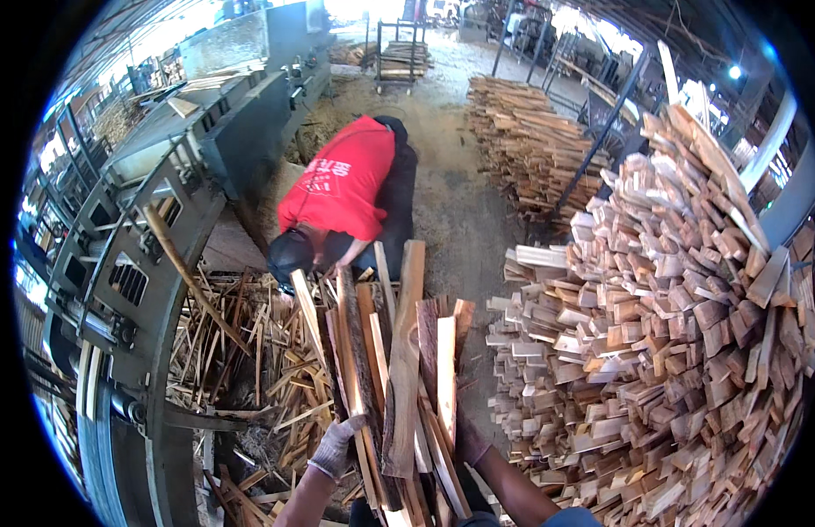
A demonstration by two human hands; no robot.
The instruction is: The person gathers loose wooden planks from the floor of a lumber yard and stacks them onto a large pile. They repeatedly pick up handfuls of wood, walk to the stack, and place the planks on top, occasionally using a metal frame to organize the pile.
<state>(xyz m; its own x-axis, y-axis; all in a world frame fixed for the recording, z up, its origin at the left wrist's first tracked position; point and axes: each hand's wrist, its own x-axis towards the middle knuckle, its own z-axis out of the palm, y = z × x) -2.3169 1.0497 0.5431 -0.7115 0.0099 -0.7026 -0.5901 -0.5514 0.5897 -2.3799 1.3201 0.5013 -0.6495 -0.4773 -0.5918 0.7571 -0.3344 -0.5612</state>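
A bundle of long rough wood strips (402, 378), some edged with dark bark, stands up in front of my body, its tops fanned apart. My left hand (337, 446), in a pale knitted glove, is closed against the bundle's left side. On the opposite side my right hand (472, 442), in a darker glove, grips the bundle; its fingers are partly hidden behind the wood. Just beyond the strips, a co-worker in a red shirt (339, 186) bends low, with their hands near the scrap pile (289, 386) on the floor.
To the right rises a tall stack of cut wood pieces (627, 351). Another wood stack (530, 140) lies farther back. Along the left runs a large grey machine (175, 290) with a wooden pole (192, 277) leaning by it. A wheeled rack (403, 61) stands at the back.
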